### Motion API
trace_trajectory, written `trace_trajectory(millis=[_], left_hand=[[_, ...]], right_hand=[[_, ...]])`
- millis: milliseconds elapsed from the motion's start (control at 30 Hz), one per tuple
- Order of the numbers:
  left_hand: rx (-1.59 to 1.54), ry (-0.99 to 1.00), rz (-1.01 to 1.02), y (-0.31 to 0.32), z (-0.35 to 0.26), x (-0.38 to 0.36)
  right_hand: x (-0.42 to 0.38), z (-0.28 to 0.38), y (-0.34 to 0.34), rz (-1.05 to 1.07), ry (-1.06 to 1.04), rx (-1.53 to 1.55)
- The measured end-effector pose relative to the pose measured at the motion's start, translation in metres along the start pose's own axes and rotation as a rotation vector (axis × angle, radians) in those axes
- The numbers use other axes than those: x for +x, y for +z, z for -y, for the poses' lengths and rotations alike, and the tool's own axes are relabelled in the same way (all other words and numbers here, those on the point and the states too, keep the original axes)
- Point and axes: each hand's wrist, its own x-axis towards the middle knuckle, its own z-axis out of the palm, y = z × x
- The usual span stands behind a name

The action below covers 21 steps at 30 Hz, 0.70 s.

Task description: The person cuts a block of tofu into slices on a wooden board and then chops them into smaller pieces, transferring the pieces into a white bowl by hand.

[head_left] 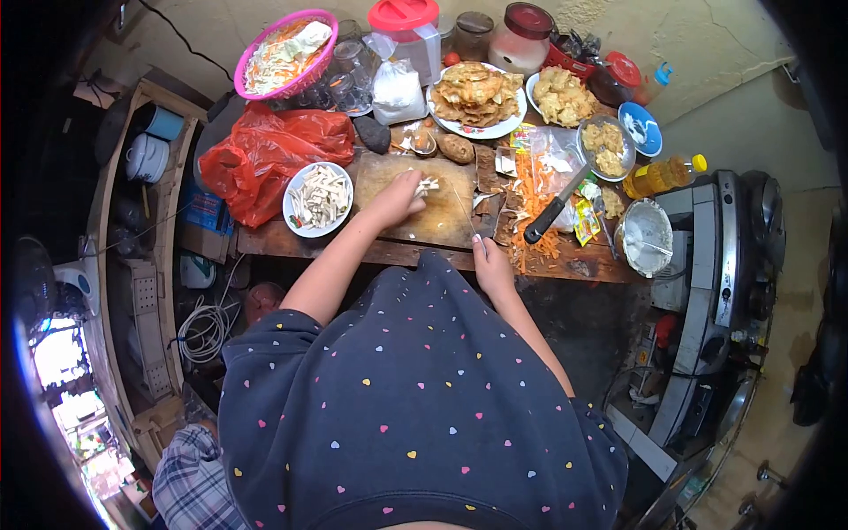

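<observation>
My left hand (399, 203) is closed over the wooden cutting board (380, 177), its fingers around a few pale cut strips (427, 185) whose kind I cannot make out. My right hand (493, 267) grips a knife (465, 215) at the board's right front edge. Its thin blade points away from me over the board, apart from the strips; the handle is mostly hidden in my fist. Left of the board stands a white bowl (295, 217) filled with similar pale strips (321, 196).
Behind the board are a plate of fried fritters (477, 93), a potato (456, 147) and a dark stone (372, 133). A red plastic bag (274, 159) lies left. To the right are carrot shreds (536, 190), a black-handled knife (549, 216), an oil bottle (662, 176) and a batter bowl (646, 238).
</observation>
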Motion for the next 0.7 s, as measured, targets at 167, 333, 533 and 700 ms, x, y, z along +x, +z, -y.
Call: trace_trajectory(millis=[167, 333, 533, 700], left_hand=[[-0.362, -0.339, -0.238, -0.022, -0.001, -0.027], [-0.447, -0.599, -0.388, -0.056, 0.049, -0.073], [-0.153, -0.729, -0.511, -0.089, 0.088, -0.107], [-0.085, -0.746, -0.538, -0.077, 0.102, -0.115]], right_hand=[[0.003, 0.014, 0.002, 0.025, 0.0, -0.006], [0.009, 0.027, 0.009, 0.01, -0.004, 0.014], [0.013, 0.046, 0.015, -0.036, 0.006, 0.015], [0.013, 0.045, 0.028, -0.112, -0.011, -0.044]])
